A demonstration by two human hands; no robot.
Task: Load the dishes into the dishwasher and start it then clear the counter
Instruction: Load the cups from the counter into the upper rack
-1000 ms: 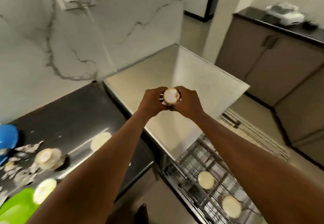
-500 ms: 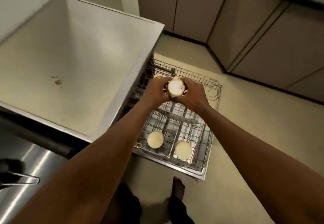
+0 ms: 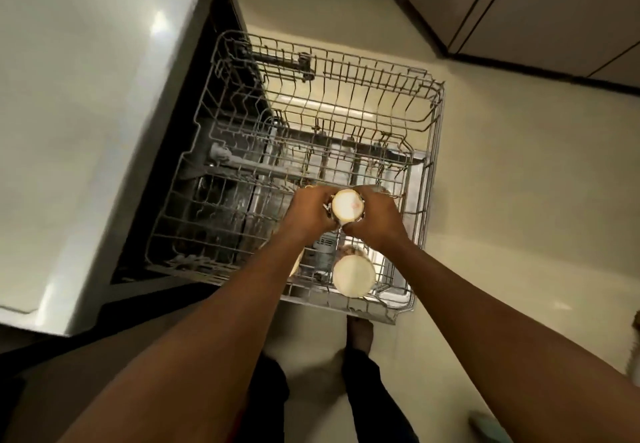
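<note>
While they're over the grey wire dishwasher rack point(image 3: 429, 124), left hand point(image 3: 308, 212) and right hand point(image 3: 375, 215) both wrap fingers tight round a small cream round cup point(image 3: 347, 205). A second cream cup point(image 3: 354, 274) sits by the rack's near edge.

Dim warm light, soft wide-angle blur

A cream floor point(image 3: 519, 200) fills the right of the frame; brown cabinets point(image 3: 554, 2) with a dark plinth point(image 3: 540, 73) run across the upper right.
</note>
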